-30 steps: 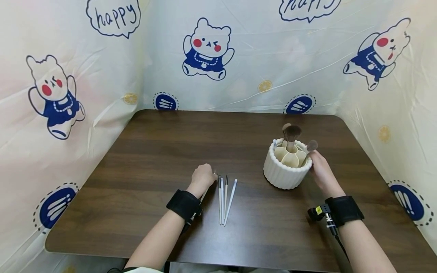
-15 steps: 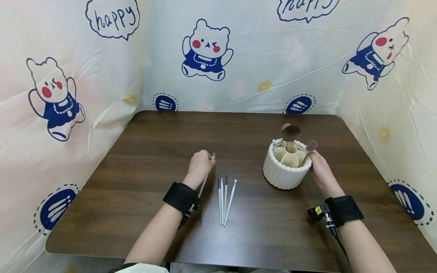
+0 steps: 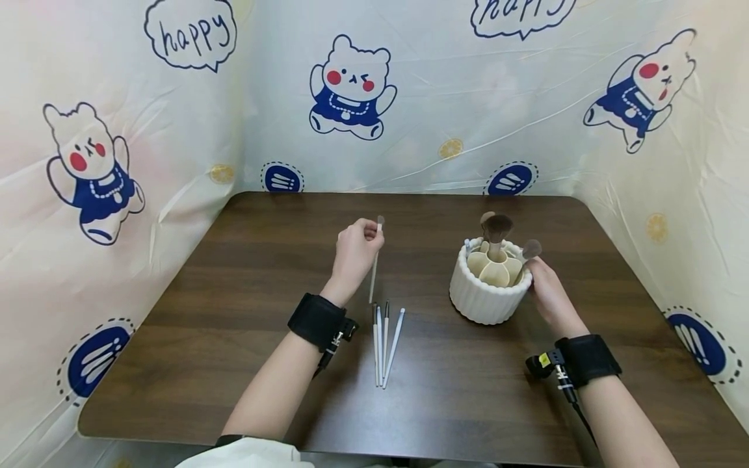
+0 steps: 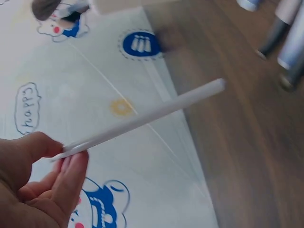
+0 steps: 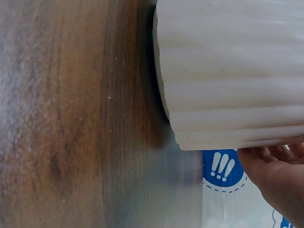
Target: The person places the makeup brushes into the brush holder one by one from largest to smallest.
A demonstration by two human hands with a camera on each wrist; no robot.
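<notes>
My left hand [image 3: 357, 253] pinches a slim makeup brush [image 3: 374, 279] near its bristle end, above the table. In the left wrist view the brush's white handle [image 4: 142, 118] points up and to the right from between thumb and fingers. My right hand [image 3: 552, 296] holds the right side of a white ribbed brush holder [image 3: 486, 296], which stands upright on the table. The right wrist view has the holder's fluted wall [image 5: 228, 95] up close, with its far fingers partly hidden. Inside the divided holder stand several brushes, including a fluffy dark one [image 3: 498, 229].
Several slim brushes [image 3: 394, 348] lie side by side on the brown wooden table [image 3: 234, 364], between the left forearm and the holder. A printed curtain [image 3: 427, 78] surrounds the table's back and sides. Each wrist wears a black strap with a camera; a cable hangs from the right one.
My left hand has lifted the brush away from beside the lying brushes and moved it farther back, its handle swinging more upright. The right hand and holder stay put.
</notes>
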